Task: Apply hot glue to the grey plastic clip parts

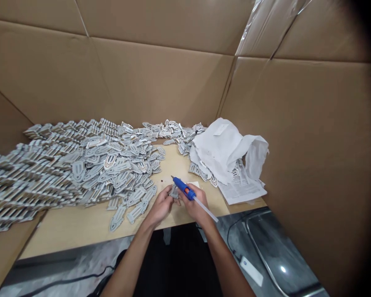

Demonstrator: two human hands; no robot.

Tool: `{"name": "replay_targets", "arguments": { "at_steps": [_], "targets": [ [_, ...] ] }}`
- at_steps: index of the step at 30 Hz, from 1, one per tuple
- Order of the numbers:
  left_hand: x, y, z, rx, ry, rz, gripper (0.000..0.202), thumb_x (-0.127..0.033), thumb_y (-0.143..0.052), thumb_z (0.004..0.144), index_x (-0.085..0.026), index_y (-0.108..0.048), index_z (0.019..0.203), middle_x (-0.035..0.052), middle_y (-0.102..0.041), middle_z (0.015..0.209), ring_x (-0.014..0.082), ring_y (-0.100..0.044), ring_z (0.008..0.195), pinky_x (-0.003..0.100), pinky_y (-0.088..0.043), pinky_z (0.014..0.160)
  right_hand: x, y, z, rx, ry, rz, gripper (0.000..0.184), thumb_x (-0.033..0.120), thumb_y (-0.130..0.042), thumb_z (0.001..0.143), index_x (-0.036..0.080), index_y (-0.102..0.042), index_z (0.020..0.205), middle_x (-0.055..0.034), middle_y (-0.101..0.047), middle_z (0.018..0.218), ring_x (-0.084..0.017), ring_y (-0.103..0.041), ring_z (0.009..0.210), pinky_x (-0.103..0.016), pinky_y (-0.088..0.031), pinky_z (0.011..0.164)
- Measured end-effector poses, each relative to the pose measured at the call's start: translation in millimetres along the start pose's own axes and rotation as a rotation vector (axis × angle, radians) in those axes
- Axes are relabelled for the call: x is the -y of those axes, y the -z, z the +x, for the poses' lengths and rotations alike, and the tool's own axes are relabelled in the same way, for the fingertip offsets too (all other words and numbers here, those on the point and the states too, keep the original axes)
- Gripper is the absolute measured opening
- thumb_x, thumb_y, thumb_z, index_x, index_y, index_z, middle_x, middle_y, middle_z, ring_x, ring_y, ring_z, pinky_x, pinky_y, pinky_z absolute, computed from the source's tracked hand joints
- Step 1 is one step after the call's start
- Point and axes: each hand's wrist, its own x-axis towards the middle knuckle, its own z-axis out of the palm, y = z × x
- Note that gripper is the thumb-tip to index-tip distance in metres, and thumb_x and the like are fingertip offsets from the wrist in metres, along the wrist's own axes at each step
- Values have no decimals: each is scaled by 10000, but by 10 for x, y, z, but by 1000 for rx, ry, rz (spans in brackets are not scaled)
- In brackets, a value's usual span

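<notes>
My right hand [195,204] grips a blue hot glue gun [184,187], its nozzle pointing up and left, with a pale glue stick [206,209] jutting out behind it. My left hand [162,205] pinches a small grey piece [174,192] just under the nozzle. The piece looks like a hair clip, though its exact form is unclear. A large heap of similar grey clips [80,169] spreads across the wooden table [74,233], and several loose ones lie close to my left hand.
Crumpled white paper [219,148] and a printed sheet [243,189] lie on more clips at the right. Cardboard walls [309,144] enclose the back and right of the table. Below the front edge are a cable and a dark glossy metal-rimmed surface [278,255].
</notes>
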Motion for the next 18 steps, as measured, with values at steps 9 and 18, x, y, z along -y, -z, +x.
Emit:
{"name": "replay_targets", "arguments": {
  "at_steps": [9,18],
  "targets": [
    [87,40,34,-15,-95,74,421,-175,-603,729,-159,-738,1127,55,-717,877,193,-619,805,296,-497,796,-7,45,49,25,84,-120,133,291,-622,945,208,-699,876,-37,-694,845,-196,-602,758,-287,-442,730],
    [183,79,70,-7,-128,130,400,-247,-611,834,-156,-708,1211,77,-745,1008,194,-626,788,333,-502,886,-7,-4,57,-3,88,-132,135,263,-603,941,212,-662,831,-35,-678,827,-194,-608,747,-293,-451,731]
  ]
}}
